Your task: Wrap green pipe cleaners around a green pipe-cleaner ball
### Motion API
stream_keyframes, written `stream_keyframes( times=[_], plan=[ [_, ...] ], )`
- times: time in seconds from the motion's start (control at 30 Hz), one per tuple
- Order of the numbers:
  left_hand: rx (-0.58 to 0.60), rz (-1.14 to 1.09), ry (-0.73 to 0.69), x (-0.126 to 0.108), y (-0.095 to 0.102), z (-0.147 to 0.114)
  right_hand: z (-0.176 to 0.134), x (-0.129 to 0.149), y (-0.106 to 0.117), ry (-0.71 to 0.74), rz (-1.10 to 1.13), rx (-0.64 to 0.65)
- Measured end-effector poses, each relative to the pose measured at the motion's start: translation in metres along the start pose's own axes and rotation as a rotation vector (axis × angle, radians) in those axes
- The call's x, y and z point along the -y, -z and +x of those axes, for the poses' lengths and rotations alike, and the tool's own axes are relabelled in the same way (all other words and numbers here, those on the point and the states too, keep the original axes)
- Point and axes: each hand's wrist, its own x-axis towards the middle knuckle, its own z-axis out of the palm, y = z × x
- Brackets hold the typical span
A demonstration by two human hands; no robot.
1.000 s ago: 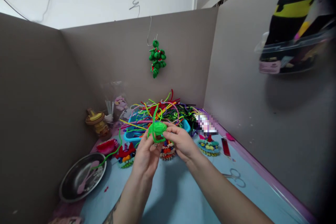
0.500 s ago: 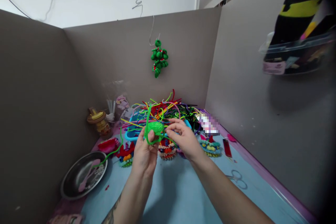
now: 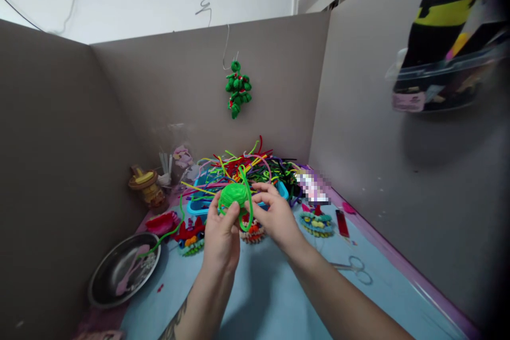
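My left hand (image 3: pixel 223 231) grips a bright green, rounded piece wound from pipe cleaner (image 3: pixel 233 194), its thumb pressed on the lower front. From that piece a loose green strand (image 3: pixel 250 191) arches up and bends down along the right side. My right hand (image 3: pixel 277 215) is closed in a pinch at the piece's right edge, on the green strand; the fingertips partly hide the exact contact. Behind the hands, a blue basket (image 3: pixel 195 207) holds a heap of coloured pipe cleaners (image 3: pixel 255 162).
A metal bowl (image 3: pixel 95 287) with a pink spoon stands at left. Scissors (image 3: pixel 358 270) lie at right. Colourful fuzzy figures (image 3: pixel 317 221) stand before the basket. A green ornament (image 3: pixel 238 90) hangs on the back panel, and a clear bin (image 3: pixel 438 85) on the right panel.
The loose green strand has swung from the left side of the wound piece to its right side. Both hands stay close together; the view has shifted slightly.
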Motion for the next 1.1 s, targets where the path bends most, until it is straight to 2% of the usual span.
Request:
stream_keyframes(
  times=[0.3,0.5,0.67,0.87,1.1],
  plan=[
    [0.017,0.002,-0.008,0.002,0.001,0.000,0.002,-0.007,-0.001,-0.149,0.155,0.001],
    [-0.001,0.015,-0.003,0.003,-0.002,0.001,0.002,-0.006,0.000,-0.127,0.098,-0.022],
    [0.001,0.017,-0.016,0.003,-0.001,0.003,0.000,-0.007,-0.002,-0.050,0.033,-0.031],
    [0.015,0.000,0.006,0.002,0.002,0.004,0.001,-0.016,-0.007,-0.077,0.131,-0.037],
    [0.043,-0.042,0.043,0.006,0.004,0.005,-0.002,-0.013,-0.008,-0.065,0.215,0.025]
  ],
)
